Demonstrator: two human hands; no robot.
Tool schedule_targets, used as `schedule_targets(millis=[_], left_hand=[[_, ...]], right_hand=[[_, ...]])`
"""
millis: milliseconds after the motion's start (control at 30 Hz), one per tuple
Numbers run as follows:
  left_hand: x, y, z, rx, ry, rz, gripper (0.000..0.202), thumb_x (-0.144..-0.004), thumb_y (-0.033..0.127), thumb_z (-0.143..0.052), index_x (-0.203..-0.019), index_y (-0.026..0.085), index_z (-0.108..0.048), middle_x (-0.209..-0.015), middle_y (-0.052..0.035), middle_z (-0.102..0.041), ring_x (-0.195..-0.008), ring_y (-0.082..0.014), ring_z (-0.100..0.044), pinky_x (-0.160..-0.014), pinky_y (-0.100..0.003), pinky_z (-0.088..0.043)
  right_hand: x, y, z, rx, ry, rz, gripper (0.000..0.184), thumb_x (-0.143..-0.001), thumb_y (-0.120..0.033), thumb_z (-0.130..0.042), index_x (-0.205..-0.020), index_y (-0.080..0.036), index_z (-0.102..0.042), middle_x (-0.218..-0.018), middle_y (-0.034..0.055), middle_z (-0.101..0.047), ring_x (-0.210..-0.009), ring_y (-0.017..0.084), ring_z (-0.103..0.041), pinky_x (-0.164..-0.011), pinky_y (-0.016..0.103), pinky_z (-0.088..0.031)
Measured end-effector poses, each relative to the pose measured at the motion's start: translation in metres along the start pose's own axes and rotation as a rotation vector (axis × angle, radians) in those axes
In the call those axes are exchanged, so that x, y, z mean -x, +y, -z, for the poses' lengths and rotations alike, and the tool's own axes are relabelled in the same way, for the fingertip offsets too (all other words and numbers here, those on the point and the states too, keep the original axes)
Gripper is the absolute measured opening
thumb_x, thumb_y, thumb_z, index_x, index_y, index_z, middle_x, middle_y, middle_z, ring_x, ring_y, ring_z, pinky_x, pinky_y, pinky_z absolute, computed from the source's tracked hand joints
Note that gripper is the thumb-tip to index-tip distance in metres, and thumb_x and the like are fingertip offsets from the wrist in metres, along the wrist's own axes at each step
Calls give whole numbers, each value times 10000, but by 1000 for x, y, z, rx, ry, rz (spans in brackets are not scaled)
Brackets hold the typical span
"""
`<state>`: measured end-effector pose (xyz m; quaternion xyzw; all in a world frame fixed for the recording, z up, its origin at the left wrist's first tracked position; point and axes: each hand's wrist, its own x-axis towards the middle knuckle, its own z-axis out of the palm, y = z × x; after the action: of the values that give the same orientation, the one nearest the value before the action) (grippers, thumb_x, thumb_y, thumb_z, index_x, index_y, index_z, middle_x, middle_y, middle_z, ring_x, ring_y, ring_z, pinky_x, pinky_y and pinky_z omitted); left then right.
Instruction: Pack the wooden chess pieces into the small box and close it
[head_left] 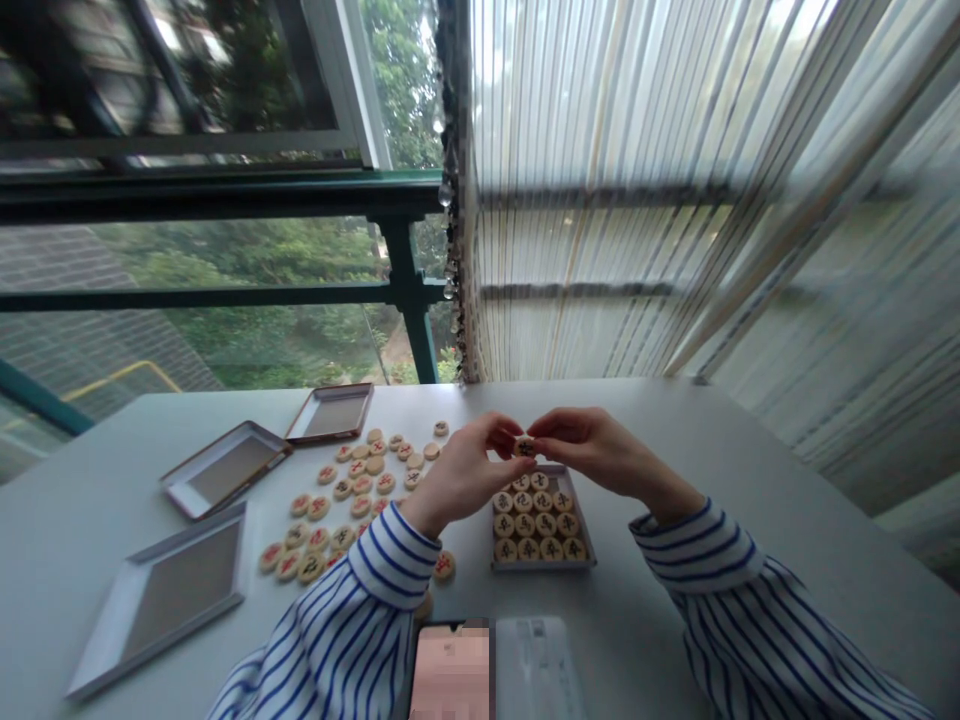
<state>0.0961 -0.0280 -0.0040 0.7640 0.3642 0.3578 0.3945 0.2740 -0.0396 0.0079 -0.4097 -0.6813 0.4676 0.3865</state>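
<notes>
My left hand (465, 470) and my right hand (592, 450) meet above a small tin tray (585, 545), and together their fingertips pinch one round wooden chess piece (523, 446) with a dark character. The tray holds several rows of the same discs with black characters. Loose discs (352, 490) with red characters lie scattered on the white table (750, 480) to the left of my left arm. One more red disc (444, 566) lies by my left cuff. Both sleeves are white with blue stripes.
Three tin trays or lids lie at the left: one at the front (172, 590), one in the middle (225, 468), one at the back (330, 412). A phone (450, 670) and a white box (536, 665) sit at the near edge. Window and striped curtain stand behind.
</notes>
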Motion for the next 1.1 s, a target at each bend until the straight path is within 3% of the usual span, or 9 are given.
schedule_targets(millis=[267, 467, 1100], left_hand=[[-3, 0, 1, 294, -29, 207, 285, -642, 209, -681, -864, 114, -528, -744, -37, -616, -689, -123, -591, -648, -271, -465], [-2, 13, 3, 322, 15, 294, 197, -644, 151, -673, -800, 109, -560, -723, -18, -617, -660, -102, -582, -615, -232, -461], [-4, 6, 2, 300, 63, 279, 154, -706, 190, -617, -840, 126, -652, -828, -56, -692, -747, -135, -610, -733, -283, -471]], right_hand=[[0, 1, -1, 28, 9, -40, 225, -730, -310, -601, -880, -142, -609, -844, 66, -663, -767, 155, -610, -716, 332, -494], [0, 2, -1, 13, 11, -26, 248, -724, -331, -607, -891, -148, -599, -834, 59, -663, -759, 149, -610, -706, 328, -500], [2, 6, -3, 75, -27, -37, 227, -748, -313, -585, -905, -154, -546, -808, 64, -662, -727, 138, -612, -629, 279, -496]])
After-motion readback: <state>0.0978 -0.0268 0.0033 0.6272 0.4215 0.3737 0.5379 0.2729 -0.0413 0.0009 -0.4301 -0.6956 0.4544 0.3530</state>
